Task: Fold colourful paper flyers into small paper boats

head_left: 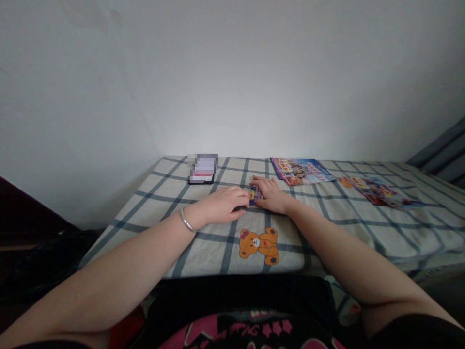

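Observation:
Both my hands rest on a checked bedsheet [348,213] and meet over a small colourful card or packet [255,195]. My left hand [225,203], with a silver bracelet at the wrist, is curled with its fingertips touching the left end of the small card. My right hand [271,194] lies over the card's right side, fingers bent down onto it. Most of the card is hidden between the fingers.
A phone [202,169] lies on the sheet beyond my left hand, near the wall. Two colourful printed booklets [301,170] [378,191] lie to the right. An orange bear print [259,245] is on the sheet near me. A white wall stands behind.

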Tool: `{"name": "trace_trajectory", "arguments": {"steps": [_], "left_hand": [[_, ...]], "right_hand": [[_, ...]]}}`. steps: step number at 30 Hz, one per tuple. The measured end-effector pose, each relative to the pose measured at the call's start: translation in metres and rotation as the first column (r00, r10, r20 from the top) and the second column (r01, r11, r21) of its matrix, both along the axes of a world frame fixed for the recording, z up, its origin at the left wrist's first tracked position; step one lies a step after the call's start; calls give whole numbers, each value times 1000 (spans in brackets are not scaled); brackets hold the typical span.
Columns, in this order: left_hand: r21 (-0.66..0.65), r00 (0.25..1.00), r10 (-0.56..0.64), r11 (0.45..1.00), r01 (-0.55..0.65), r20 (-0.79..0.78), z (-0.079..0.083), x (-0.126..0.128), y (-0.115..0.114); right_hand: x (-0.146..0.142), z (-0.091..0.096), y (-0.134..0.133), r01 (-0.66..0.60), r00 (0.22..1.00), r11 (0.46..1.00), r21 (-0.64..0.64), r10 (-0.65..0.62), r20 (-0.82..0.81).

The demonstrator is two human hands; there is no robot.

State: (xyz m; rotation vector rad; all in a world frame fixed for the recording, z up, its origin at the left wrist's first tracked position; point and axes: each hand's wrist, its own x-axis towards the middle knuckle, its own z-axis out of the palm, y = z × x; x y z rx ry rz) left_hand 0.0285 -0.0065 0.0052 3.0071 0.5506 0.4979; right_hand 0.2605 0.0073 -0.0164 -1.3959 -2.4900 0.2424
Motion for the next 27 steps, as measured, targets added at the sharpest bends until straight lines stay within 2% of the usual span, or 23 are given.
{"name": "trace_trajectory", "arguments": {"steps": [7, 14, 19, 24, 27], "left_hand": [[-31, 1000, -3, 1000, 4, 12, 2, 0, -2], [-46, 999, -12, 999, 13, 36, 0, -2, 0], [-13, 1000, 20, 1000, -20, 5, -4, -1, 0], [1, 997, 61, 998, -61, -36, -1, 1, -4], [-9, 999, 45, 999, -45, -21, 0, 0, -3]], "right_hand": [[2, 2, 1, 39, 999, 999, -38, -40, -20], [5, -1, 6, 21, 999, 1000, -2, -21, -43], [5, -2, 5, 23, 999, 1000, -2, -23, -30], [5, -3, 6, 20, 1000, 1000, 5, -20, -21], [5, -2, 7, 20, 1000, 1000, -1, -20, -19]]}}
